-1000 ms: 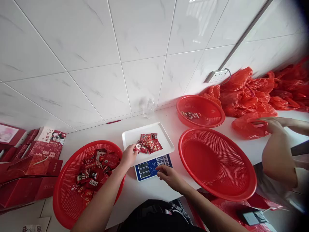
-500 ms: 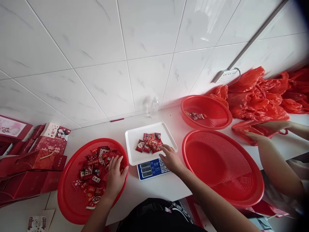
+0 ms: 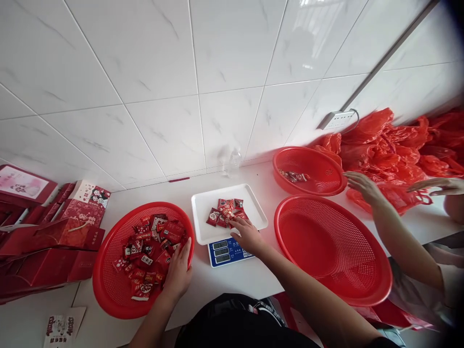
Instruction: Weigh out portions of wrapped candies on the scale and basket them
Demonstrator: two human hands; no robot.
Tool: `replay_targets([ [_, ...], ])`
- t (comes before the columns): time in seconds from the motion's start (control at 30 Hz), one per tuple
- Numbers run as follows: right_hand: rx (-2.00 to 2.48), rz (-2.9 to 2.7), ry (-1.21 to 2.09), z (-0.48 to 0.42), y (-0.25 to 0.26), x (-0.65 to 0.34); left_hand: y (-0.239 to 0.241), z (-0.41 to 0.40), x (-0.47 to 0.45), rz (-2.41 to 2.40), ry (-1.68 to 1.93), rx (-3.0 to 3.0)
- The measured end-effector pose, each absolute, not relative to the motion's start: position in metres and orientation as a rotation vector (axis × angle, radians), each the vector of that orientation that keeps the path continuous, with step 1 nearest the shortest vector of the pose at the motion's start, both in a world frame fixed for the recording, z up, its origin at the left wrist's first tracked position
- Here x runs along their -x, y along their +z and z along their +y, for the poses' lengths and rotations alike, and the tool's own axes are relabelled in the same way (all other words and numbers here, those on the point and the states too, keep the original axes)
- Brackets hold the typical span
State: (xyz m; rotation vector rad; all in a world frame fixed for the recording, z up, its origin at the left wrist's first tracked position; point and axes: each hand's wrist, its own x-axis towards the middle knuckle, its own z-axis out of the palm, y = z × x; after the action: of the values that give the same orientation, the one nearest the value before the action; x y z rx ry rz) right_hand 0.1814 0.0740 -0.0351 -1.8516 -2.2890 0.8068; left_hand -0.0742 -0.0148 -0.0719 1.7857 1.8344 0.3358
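My left hand [image 3: 179, 272] is at the right inner side of a red mesh basket [image 3: 108, 286], its fingers stretched along the rim beside a pile of small red-wrapped sweets [image 3: 147, 261]. Nothing shows in its grasp. My right hand [image 3: 249, 237] reaches over the near edge of a white tray [image 3: 203, 233], fingers extended and touching the right side of a small heap of red sweet packets [image 3: 225, 209]. That tray sits on a digital scale [image 3: 222, 252] with a blue panel, partly covered by my right hand.
Right of the scale stands a large red basket [image 3: 308, 246]; behind it, a smaller red basket [image 3: 326, 179] holds a few sweets. A co-worker's hands [image 3: 362, 186] are near red plastic bags [image 3: 384, 150]. Red gift boxes [image 3: 54, 251] stand left; a clear bottle [image 3: 234, 162] is by the wall.
My left hand has slid from over the sweets toward the basket's right rim. My right hand stays at the heap on the tray. The co-worker's hands have lifted away from a red bag.
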Motion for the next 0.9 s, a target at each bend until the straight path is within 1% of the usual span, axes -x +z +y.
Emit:
replay_targets([
  [0.37, 1.939, -2.301, 0.584, 0.071, -0.039, -0.19, -0.062, -0.015, 0.078, 1.772, 0.335, -1.772],
  [0.43, 1.91, -2.29, 0.479, 0.073, -0.036, -0.184, -0.062, -0.018, 0.077, 1.782, 0.308, -1.746],
  [0.53, 1.748, -2.401, 0.374, 0.082, -0.03, -0.164, -0.062, -0.022, 0.074, 1.809, 0.3, -1.742],
  [0.7, 1.572, -2.704, 0.431, 0.102, -0.03, -0.119, -0.066, -0.031, 0.074, 1.82, 0.388, -1.804],
  [0.9, 1.534, -2.673, 0.534, 0.111, -0.026, -0.101, -0.055, -0.045, 0.071, 1.805, 0.576, -1.675],
])
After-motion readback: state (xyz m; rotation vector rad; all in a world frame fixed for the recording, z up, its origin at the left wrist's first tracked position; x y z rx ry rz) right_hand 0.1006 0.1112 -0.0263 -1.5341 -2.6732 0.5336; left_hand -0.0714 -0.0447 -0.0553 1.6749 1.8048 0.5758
